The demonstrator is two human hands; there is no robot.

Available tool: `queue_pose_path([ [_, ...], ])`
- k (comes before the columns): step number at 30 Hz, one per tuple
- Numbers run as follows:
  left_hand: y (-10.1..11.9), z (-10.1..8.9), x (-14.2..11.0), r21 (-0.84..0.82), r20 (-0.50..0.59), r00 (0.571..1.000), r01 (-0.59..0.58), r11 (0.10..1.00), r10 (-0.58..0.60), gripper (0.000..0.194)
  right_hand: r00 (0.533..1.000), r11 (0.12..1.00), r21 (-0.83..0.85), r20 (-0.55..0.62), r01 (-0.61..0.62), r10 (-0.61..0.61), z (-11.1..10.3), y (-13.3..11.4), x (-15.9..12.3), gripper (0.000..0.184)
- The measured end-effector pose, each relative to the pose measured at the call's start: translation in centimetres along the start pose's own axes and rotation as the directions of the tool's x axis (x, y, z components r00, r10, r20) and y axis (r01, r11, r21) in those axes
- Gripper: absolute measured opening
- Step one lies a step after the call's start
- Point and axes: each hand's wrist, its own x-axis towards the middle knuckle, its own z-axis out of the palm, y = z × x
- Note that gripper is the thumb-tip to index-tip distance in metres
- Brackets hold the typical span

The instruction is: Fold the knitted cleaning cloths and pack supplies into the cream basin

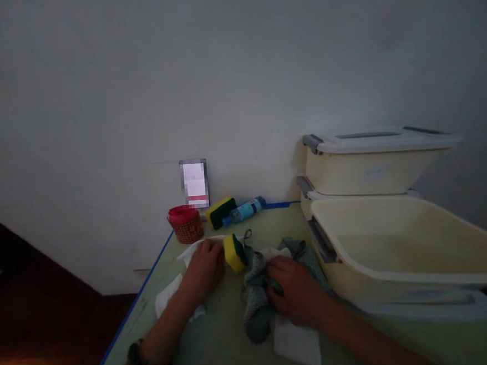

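Observation:
My left hand (pixel 205 264) rests on a white tissue (pixel 188 253) with its fingers curled down. Just right of those fingers a yellow-and-green sponge (pixel 234 253) stands on its edge; whether they touch it I cannot make out. My right hand (pixel 295 291) is closed over a crumpled grey-green cloth (pixel 255 282), its thumb pressed into the folds. A white sheet (pixel 297 343) sticks out from beneath this hand. Another white tissue (pixel 168 294) lies partly under my left forearm.
At the back stand a red woven basket (pixel 188 226), a second sponge (pixel 221 213), a blue-labelled bottle (pixel 245 210) on its side and a phone (pixel 194 183) against the wall. On the right are an open cream bin (pixel 383 267) and a lidded cream box (pixel 363 171).

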Motion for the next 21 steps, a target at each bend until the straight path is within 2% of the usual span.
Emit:
queue_pose_path([
  [3,-0.2,0.1,-0.3,-0.012,0.011,1.000,-0.008,1.000,0.008,0.028,0.994,0.999,-0.009,-0.100,-0.034,0.033,0.1,-0.3,0.0,0.017],
  [7,-0.2,0.3,-0.4,-0.071,0.031,0.999,-0.011,0.997,0.014,0.025,0.976,0.994,-0.111,-0.219,-0.010,-0.014,0.5,-0.5,-0.1,0.041],
  [9,-0.1,0.1,-0.3,-0.120,0.018,1.000,-0.009,0.993,0.011,0.022,0.971,0.982,-0.186,-0.241,-0.042,-0.004,1.1,-0.4,-0.1,0.049],
  [12,0.1,-0.7,0.0,-0.211,-0.073,0.996,0.033,0.977,-0.049,0.025,0.972,0.957,-0.259,-0.225,-0.127,0.068,2.0,-0.1,0.0,0.055],
  [14,0.4,-1.5,0.1,-0.292,-0.180,0.973,0.090,0.952,-0.147,0.030,0.974,0.956,-0.256,-0.206,-0.146,0.093,2.4,0.0,0.1,0.057],
  [17,1.0,-2.4,0.1,-0.515,-0.327,0.874,0.154,0.844,-0.359,0.034,0.978,0.966,-0.224,-0.192,-0.130,0.086,2.7,0.1,0.3,0.053],
  [19,1.3,-2.6,0.0,-0.641,-0.336,0.822,0.158,0.752,-0.459,0.034,0.978,0.969,-0.212,-0.189,-0.124,0.084,2.8,0.1,0.3,0.049],
  [21,1.5,-2.3,0.0,-0.673,-0.296,0.838,0.158,0.723,-0.459,0.032,0.978,0.972,-0.196,-0.188,-0.128,0.091,2.9,0.2,0.2,0.049],
])
